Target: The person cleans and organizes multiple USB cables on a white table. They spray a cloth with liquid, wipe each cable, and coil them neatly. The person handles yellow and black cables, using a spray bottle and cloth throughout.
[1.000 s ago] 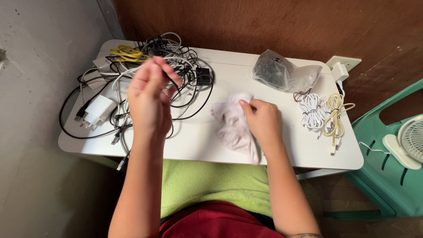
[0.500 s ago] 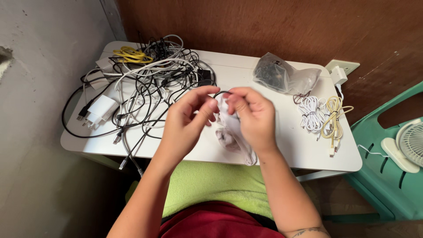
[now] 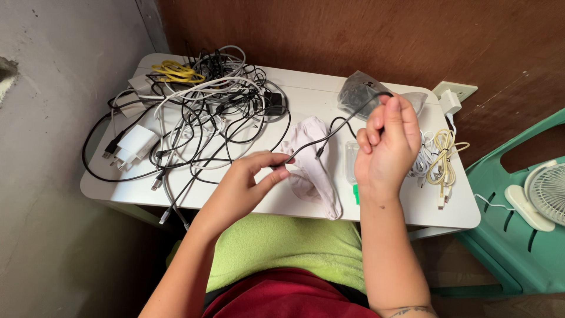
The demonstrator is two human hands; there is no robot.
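Observation:
A thin black cable (image 3: 329, 131) stretches between my two hands above the white table (image 3: 306, 82). My left hand (image 3: 250, 176) pinches it near the table's front edge. My right hand (image 3: 385, 144) is raised and grips the cable's other end. Under the cable lies a crumpled pale pink cloth (image 3: 312, 162). A tangled heap of black and white cables (image 3: 206, 112) covers the table's left part, and the held cable runs back into it.
A white charger plug (image 3: 132, 147) and a yellow cable (image 3: 173, 72) lie in the heap. A clear plastic bag (image 3: 365, 94) and bundled white and cream cables (image 3: 438, 153) sit at the right. A green chair with a small fan (image 3: 544, 191) stands beside the table.
My hands, close together over the cloth half a second ago, have pulled apart. The right hand rose to the right with the black cable, which is now drawn out between them.

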